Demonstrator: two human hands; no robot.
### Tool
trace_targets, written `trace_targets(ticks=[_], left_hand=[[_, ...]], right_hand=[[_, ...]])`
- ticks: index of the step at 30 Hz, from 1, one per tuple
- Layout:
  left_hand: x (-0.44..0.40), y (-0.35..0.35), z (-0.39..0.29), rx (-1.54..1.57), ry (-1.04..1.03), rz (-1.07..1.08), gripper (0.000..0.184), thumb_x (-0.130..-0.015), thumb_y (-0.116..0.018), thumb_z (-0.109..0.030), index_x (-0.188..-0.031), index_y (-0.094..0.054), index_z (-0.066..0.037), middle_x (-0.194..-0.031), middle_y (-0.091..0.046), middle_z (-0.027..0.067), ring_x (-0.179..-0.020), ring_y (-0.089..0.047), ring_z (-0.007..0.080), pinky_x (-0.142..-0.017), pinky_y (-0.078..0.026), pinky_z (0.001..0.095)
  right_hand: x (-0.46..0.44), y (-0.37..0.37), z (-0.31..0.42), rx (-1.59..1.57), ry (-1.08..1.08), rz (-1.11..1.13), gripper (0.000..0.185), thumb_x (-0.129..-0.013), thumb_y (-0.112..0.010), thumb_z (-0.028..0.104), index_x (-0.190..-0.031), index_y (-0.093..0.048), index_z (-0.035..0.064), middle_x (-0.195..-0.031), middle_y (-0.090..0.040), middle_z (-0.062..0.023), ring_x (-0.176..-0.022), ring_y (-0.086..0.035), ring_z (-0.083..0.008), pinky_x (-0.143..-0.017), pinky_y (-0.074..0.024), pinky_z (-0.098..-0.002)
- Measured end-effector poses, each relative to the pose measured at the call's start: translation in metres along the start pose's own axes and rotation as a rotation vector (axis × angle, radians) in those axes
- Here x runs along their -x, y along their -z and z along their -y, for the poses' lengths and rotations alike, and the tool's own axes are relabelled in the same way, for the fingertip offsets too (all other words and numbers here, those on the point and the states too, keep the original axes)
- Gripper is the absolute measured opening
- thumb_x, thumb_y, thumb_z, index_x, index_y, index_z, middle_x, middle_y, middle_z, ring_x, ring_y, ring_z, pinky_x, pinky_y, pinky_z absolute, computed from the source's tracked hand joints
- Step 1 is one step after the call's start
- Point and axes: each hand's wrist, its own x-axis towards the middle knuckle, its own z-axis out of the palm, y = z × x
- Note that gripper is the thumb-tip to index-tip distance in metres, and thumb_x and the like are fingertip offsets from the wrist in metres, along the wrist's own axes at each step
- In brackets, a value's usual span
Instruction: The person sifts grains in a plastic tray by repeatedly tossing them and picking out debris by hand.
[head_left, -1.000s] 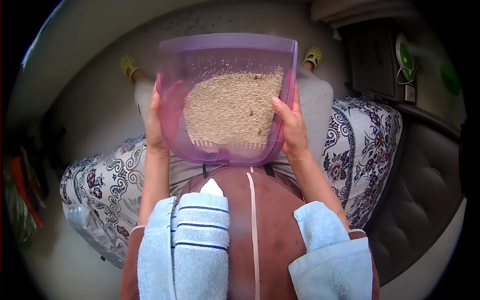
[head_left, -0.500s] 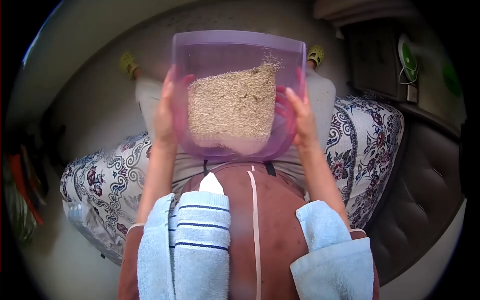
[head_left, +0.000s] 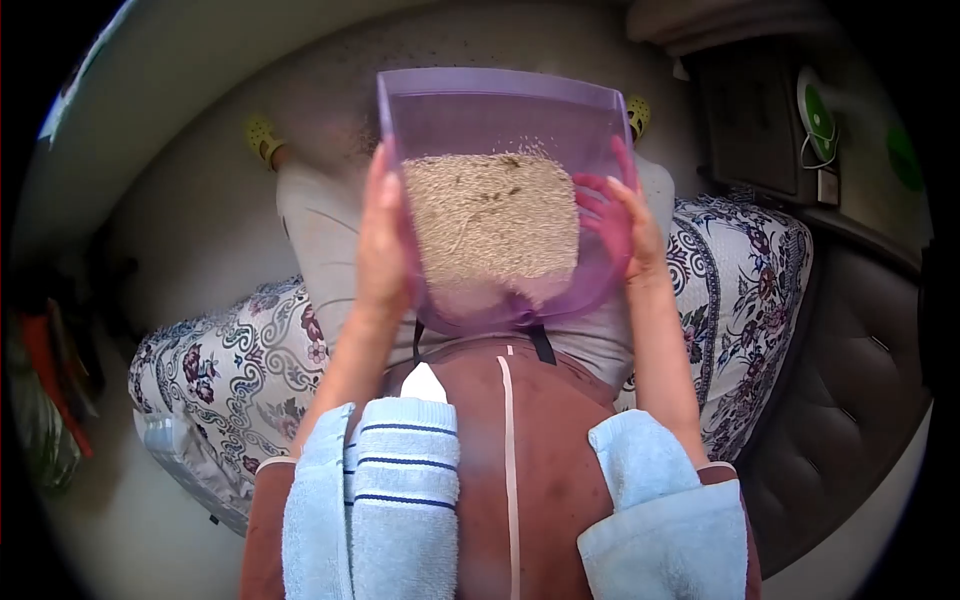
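Observation:
A translucent purple plastic scoop-shaped tray (head_left: 505,85) is held over my lap by both hands. Inside it lies a layer of small pale grains (head_left: 490,215), with a few dark bits near the far edge of the pile. My left hand (head_left: 380,245) grips the tray's left wall, its fingers partly hidden underneath. On the right side, my right hand (head_left: 640,225) wraps the wall, and its fingers show pink through the plastic. A few grains are scattered ahead of the main pile.
A floral cover (head_left: 740,290) spreads under me on both sides. Light blue towels (head_left: 405,500) hang over my front. To the right stand a brown padded headboard (head_left: 830,400) and a dark cabinet (head_left: 750,120) with a green-and-white round object. Dark specks dot the floor (head_left: 330,90) ahead.
Both hands have shifted the tray to the right. The grains have moved within it, their far edge now more level. Both hands keep their hold.

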Motion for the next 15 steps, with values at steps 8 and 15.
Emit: trace_targets(ticks=[8, 15], left_hand=[[-0.021, 0.075, -0.002, 0.245, 0.207, 0.105, 0.056, -0.101, -0.038, -0.037, -0.151, -0.024, -0.015, -0.135, -0.048, 0.0168, -0.118, -0.052, 0.0281, -0.101, -0.042, 0.042], [0.014, -0.016, 0.003, 0.054, 0.03, -0.033, 0.056, -0.101, -0.038, -0.031, -0.15, -0.023, -0.009, -0.145, -0.039, 0.011, -0.131, -0.04, 0.0224, -0.111, -0.03, 0.0361]], right_hand=[[0.026, -0.076, -0.033, 0.082, 0.234, -0.088, 0.072, -0.091, -0.057, 0.019, -0.152, -0.021, 0.009, -0.15, -0.031, -0.0091, -0.139, -0.028, -0.0192, -0.114, -0.0202, -0.031], [-0.001, 0.012, 0.003, -0.11, 0.045, 0.046, 0.067, -0.091, -0.055, 0.017, -0.151, -0.025, 0.0176, -0.126, -0.052, -0.0177, -0.112, -0.056, -0.0276, -0.094, -0.0479, -0.0375]])
